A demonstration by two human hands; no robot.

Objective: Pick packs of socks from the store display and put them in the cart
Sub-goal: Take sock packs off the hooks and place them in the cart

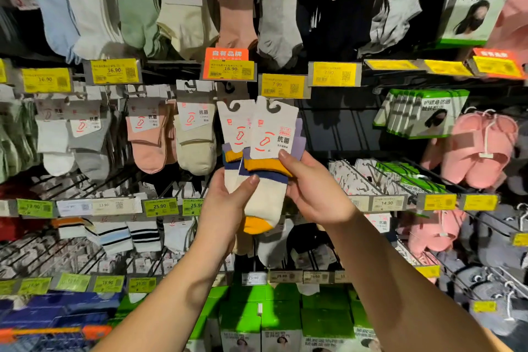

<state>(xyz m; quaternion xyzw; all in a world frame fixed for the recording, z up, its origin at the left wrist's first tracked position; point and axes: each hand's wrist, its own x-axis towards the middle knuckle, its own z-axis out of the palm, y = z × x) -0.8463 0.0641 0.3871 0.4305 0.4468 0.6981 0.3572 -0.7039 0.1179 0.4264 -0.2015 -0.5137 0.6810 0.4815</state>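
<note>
Two packs of cream socks with yellow and navy stripes are held up in front of the display. The front pack (264,180) has a white card label with a hook, and my right hand (314,191) grips its right side, thumb on the card's lower edge. My left hand (228,203) holds the back pack (233,151) from the left, thumb pressing on the front pack's cream part. Both packs are off the pegs. An orange and blue cart handle (57,333) shows at the bottom left.
Sock packs hang on metal pegs in rows: pink (151,140), cream (195,146), grey and white to the left, striped ones lower. Yellow price tags (283,86) line the rails. Green boxes (271,320) stand below. Pink slippers (480,148) and mask packs hang at the right.
</note>
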